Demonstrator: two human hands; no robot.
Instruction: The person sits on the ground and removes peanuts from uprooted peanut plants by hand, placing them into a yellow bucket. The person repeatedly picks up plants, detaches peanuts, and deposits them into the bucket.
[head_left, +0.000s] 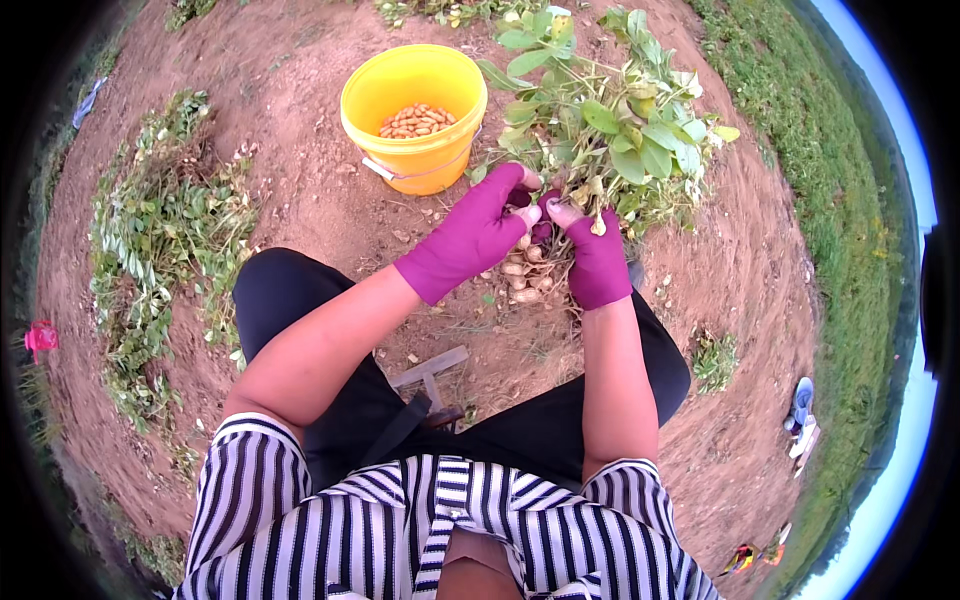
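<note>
Both my hands wear purple fingerless gloves. My right hand (600, 247) is closed around the lower stems of an uprooted peanut plant (600, 127), whose leaves spread away from me. Below the stems, between my hands, hangs a cluster of peanut pods (529, 277) among thin roots. My left hand (480, 225) is at the left side of this cluster, thumb and forefinger bent near the pods; whether they pinch a pod is hidden. Just beyond my left hand stands a yellow plastic bucket (415, 161) with picked peanuts (417, 121) at its bottom.
A long heap of peanut plants (165, 232) lies on the soil at left, a pink container (41, 337) beyond it. A small plant tuft (714, 361) and shoes (802, 401) are at right, beside the grass (847, 262). A piece of wood (429, 367) lies between my legs.
</note>
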